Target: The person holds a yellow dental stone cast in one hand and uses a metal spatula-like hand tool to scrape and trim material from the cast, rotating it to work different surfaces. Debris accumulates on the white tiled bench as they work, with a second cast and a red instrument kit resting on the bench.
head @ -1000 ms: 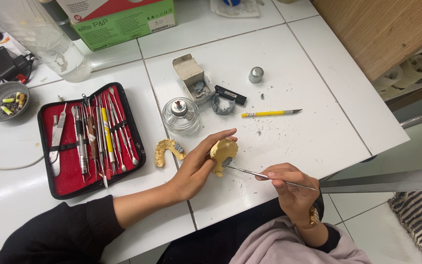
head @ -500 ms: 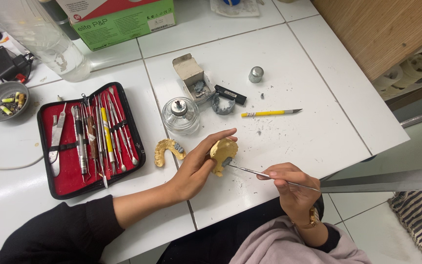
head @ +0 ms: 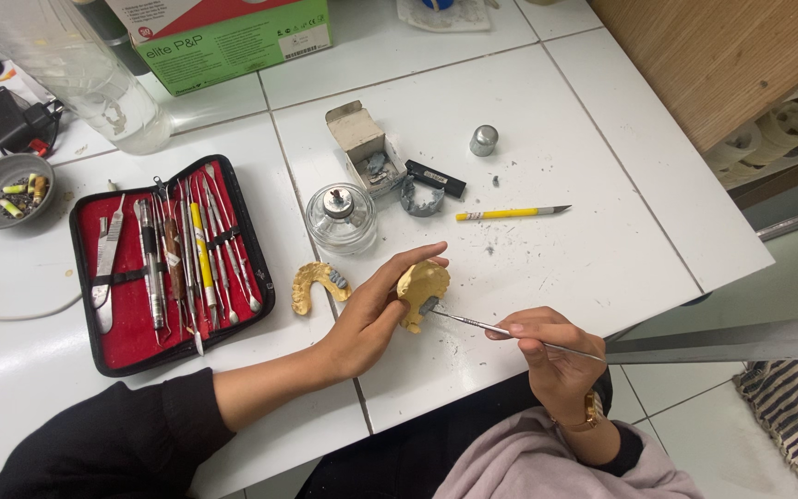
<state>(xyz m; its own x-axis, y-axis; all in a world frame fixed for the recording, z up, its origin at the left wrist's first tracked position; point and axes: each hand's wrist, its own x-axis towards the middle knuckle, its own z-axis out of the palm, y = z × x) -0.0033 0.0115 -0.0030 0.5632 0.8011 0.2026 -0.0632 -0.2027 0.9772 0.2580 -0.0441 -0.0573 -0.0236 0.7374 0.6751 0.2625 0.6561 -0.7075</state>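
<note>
My left hand (head: 376, 312) grips a yellow-tan dental cast (head: 420, 285) just above the white tiled table (head: 593, 249). My right hand (head: 547, 351) pinches a thin metal instrument (head: 501, 328), whose tip touches the cast's lower edge. A second arch-shaped yellow cast (head: 318, 282) lies on the table just left of my left hand. A glass spirit lamp (head: 341, 217) stands a little beyond the casts.
An open black case with red lining (head: 168, 259) holds several metal tools at the left. A yellow-handled knife (head: 510, 213), small open box (head: 362, 143), black lighter (head: 436, 177), metal cap (head: 484, 140), grey bowl (head: 6, 189) and green box (head: 233, 37) are farther back.
</note>
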